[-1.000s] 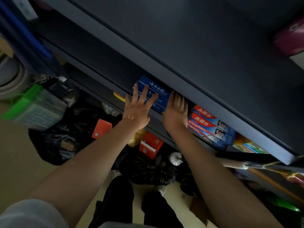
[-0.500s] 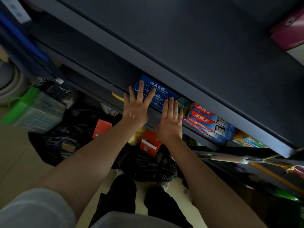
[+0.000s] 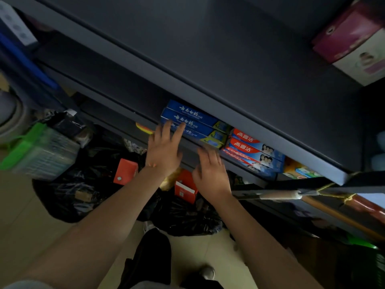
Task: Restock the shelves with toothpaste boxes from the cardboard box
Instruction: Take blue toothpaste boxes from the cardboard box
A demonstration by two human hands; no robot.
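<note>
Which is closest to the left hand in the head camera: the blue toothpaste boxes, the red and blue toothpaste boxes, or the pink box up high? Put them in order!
From the left hand:
1. Blue toothpaste boxes, right at its fingertips on the shelf.
2. Red and blue toothpaste boxes, further right on the same shelf.
3. Pink box, far off on the top right shelf.

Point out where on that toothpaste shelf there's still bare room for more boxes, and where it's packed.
Free: the dark stretch of shelf left of the blue toothpaste boxes. Its depth is lost in shadow. Crowded: from the blue stack rightward, it abuts the red-and-blue toothpaste boxes, then small green and yellow packs fill on to the shelf's end. The left hand and right hand hover open in front.
</note>
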